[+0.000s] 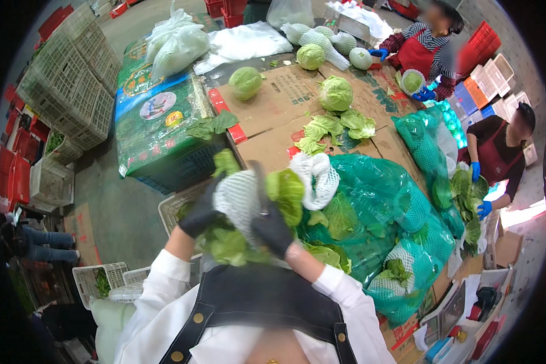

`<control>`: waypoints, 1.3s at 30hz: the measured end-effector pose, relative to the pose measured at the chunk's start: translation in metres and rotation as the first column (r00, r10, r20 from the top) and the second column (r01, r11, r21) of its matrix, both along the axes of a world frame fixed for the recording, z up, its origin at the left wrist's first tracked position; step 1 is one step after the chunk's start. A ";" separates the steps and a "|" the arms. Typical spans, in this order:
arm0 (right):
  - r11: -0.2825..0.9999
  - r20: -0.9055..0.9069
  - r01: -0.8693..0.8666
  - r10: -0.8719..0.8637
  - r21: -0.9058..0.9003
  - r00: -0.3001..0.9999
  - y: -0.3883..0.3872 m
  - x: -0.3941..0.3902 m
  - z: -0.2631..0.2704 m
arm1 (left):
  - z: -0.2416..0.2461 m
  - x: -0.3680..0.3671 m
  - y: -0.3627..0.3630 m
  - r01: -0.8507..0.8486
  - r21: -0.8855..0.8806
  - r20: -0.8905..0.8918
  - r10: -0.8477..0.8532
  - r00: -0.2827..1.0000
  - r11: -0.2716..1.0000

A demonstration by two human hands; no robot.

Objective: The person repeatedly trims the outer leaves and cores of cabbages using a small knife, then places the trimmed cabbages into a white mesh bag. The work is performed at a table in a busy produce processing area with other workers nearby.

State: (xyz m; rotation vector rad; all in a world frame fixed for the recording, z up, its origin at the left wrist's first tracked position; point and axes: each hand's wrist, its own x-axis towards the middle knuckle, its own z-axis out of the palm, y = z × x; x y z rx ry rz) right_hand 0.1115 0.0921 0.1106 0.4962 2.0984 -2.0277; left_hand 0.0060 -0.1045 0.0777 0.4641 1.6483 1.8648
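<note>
My left hand [200, 211], in a black glove, grips a cabbage wrapped in a white foam net [236, 195] in front of my apron. In my right hand [273, 231], also gloved in black, is a knife [260, 186] whose blade points away from me along the net's right side. Motion blurs both hands and the blade. Loose green leaves [230, 245] hang below the wrapped cabbage, and a bright leaf [285, 193] stands just right of the knife. A bunched white foam net [316, 177] lies beyond my right hand, against a green plastic bag [373, 182] holding netted cabbages.
Bare cabbages [336, 93] and trimmed leaves [323, 129] lie on the cardboard-covered table [264, 145]. A green-wrapped stack [164, 123] adjoins its left side. A white crate [166, 214] is below my left hand. Two co-workers [418, 50] handle cabbages across and to the right.
</note>
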 end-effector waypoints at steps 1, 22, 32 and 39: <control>0.998 0.031 -0.067 0.067 0.010 0.997 -0.012 -0.011 -0.004 | -0.006 -0.004 -0.022 -0.071 0.000 0.006 0.071 0.997 0.998; 0.736 -0.103 0.660 -0.653 0.148 0.751 0.208 0.217 -0.034 | -0.025 0.056 0.278 0.594 -0.539 -0.452 -0.801 0.394 0.597; 0.056 -0.334 0.644 -0.819 0.763 0.467 0.290 0.184 -0.100 | -0.034 0.032 0.498 0.408 -0.476 -0.741 -0.605 0.293 0.779; -0.121 -0.296 0.728 -0.948 0.675 0.117 0.361 0.186 -0.081 | -0.046 0.078 0.573 0.535 -0.525 -0.701 -0.693 0.168 0.662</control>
